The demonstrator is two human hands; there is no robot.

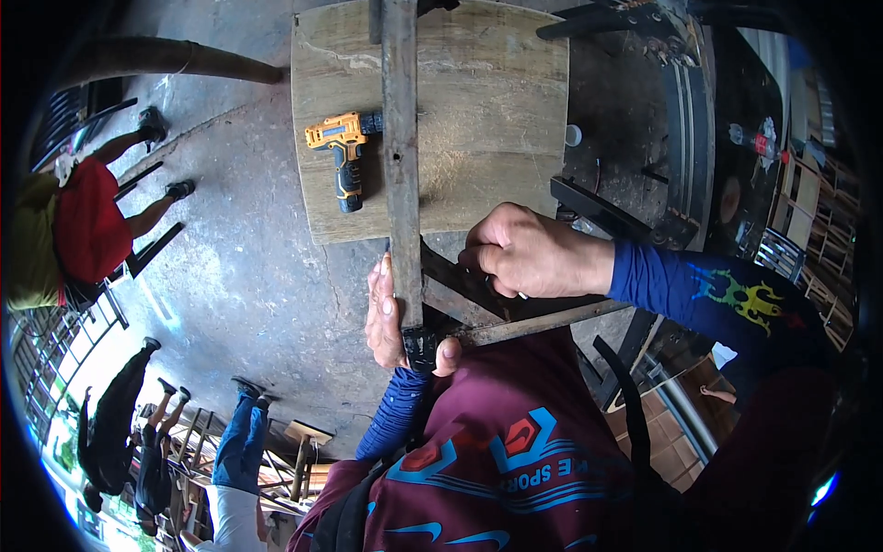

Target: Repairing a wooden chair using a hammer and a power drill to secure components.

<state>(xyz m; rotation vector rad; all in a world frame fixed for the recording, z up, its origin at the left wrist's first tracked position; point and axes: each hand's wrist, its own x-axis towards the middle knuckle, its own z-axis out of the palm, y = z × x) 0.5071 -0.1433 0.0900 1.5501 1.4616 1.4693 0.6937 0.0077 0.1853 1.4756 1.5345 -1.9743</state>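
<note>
A long worn wooden bar (401, 175) runs from the top of the view down to my left hand (386, 317). That hand grips the bar near its dark end (421, 350), fingers along the left side and thumb round the right. My right hand (520, 248) is closed, knuckles up, over a dark slanting piece (464, 287) of the frame; whatever its fingers hold is hidden. From the bar's near end a thinner wooden rail (543, 322) goes off to the right. A yellow and black cordless drill (346, 156) lies left of the bar, its chuck end close to the bar.
Under the bar is a wooden board (497, 55) with sawdust on it. Dark metal beams (685, 138) stand at the right, near a small white cup (573, 135). People stand at the left, one in red shorts (92, 221), among racks and wooden frames (299, 455).
</note>
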